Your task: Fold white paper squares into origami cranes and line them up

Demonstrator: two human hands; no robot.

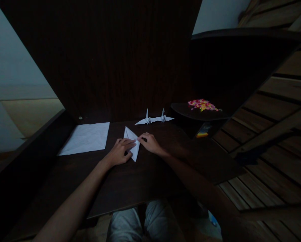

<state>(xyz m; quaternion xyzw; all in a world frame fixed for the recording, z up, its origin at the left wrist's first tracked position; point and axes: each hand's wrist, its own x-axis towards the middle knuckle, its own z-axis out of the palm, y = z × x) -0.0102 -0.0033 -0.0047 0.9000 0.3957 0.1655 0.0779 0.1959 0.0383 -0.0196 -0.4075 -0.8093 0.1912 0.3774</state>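
Note:
A white sheet of paper [132,134], folded into a pointed diamond-like shape, lies on the dark desk in front of me. My left hand [120,151] rests on its left side, fingers stretched across the paper and thumb apart near the lower part. At the right edge, my right hand [149,143] pinches the folded paper between thumb and fingertips. The fingers cover part of the folds. Just beyond, two white paper cranes [148,120] [163,118] stand side by side against the back panel, their wings meeting.
A flat white sheet [86,138] lies on the desk [130,188] to the left. On a rounded shelf [180,109] at right sits a pile of small colourful pieces [203,105]. Below it is a rainbow-coloured item [202,134]. A raised side board [27,148] borders the left.

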